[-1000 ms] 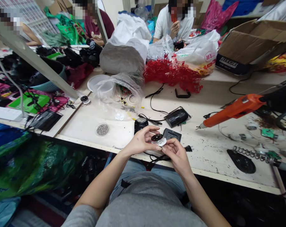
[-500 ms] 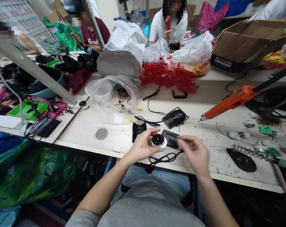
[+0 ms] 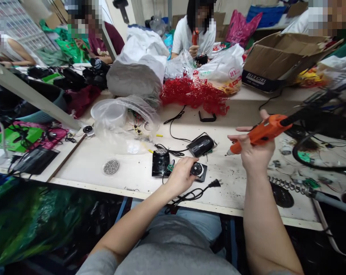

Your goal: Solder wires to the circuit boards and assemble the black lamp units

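Over the workbench (image 3: 135, 168), black disc (image 3: 197, 169) sits between hands (image 3: 182, 172) (image 3: 258, 154).

"BLUE GIRL" on cardboard box (image 3: 272, 57), "HY" on plastic bag (image 3: 222, 65)

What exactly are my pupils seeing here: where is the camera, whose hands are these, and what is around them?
These are one person's bare hands, seen from a camera worn on the head, looking forward and down. The left hand holds a round black-and-white part on or just above a dark rectangular part. The right hand is around an orange power screwdriver, some fingers spread, so its grip is unclear. On the white workbench lie a black housing, a round cluster of small silvery pieces and a black power plug.
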`<action>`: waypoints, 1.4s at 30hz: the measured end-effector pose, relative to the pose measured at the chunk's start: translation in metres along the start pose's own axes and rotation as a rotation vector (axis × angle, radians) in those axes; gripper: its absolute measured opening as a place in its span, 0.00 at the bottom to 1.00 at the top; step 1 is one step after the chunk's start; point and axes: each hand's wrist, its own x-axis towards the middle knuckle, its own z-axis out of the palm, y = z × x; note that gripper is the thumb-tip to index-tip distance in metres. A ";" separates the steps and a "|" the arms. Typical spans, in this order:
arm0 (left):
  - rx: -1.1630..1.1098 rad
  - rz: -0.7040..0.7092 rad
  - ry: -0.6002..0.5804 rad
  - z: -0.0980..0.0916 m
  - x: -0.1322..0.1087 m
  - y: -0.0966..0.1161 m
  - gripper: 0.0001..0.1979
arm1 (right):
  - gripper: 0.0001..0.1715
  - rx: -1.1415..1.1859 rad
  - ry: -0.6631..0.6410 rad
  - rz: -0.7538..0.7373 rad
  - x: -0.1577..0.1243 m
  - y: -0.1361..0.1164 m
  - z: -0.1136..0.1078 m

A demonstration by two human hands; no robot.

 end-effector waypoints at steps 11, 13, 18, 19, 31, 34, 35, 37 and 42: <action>-0.130 -0.102 -0.055 -0.004 -0.003 -0.001 0.26 | 0.54 0.351 -0.037 0.079 -0.036 -0.020 0.002; -0.148 -0.108 -0.039 -0.003 -0.003 -0.002 0.26 | 0.54 0.439 -0.098 0.068 -0.038 -0.032 0.003; -0.144 -0.144 -0.064 -0.004 -0.003 0.001 0.27 | 0.53 0.560 -0.205 0.065 -0.052 -0.051 0.012; -0.139 -0.146 -0.071 -0.004 -0.004 0.002 0.27 | 0.52 0.580 -0.221 0.068 -0.056 -0.052 0.014; -0.107 -0.108 -0.070 -0.002 -0.004 0.007 0.21 | 0.47 0.538 -0.343 0.085 -0.077 -0.053 0.022; -0.114 -0.090 -0.075 -0.002 -0.003 0.007 0.19 | 0.47 0.499 -0.313 0.075 -0.078 -0.049 0.024; -0.114 -0.086 -0.078 -0.002 -0.003 0.007 0.19 | 0.47 0.489 -0.313 0.074 -0.079 -0.048 0.025; -0.113 -0.075 -0.088 -0.003 -0.002 0.007 0.19 | 0.47 0.493 -0.321 0.077 -0.081 -0.045 0.025; -0.134 -0.064 -0.101 -0.003 -0.002 0.008 0.23 | 0.46 0.554 -0.354 0.081 -0.083 -0.046 0.028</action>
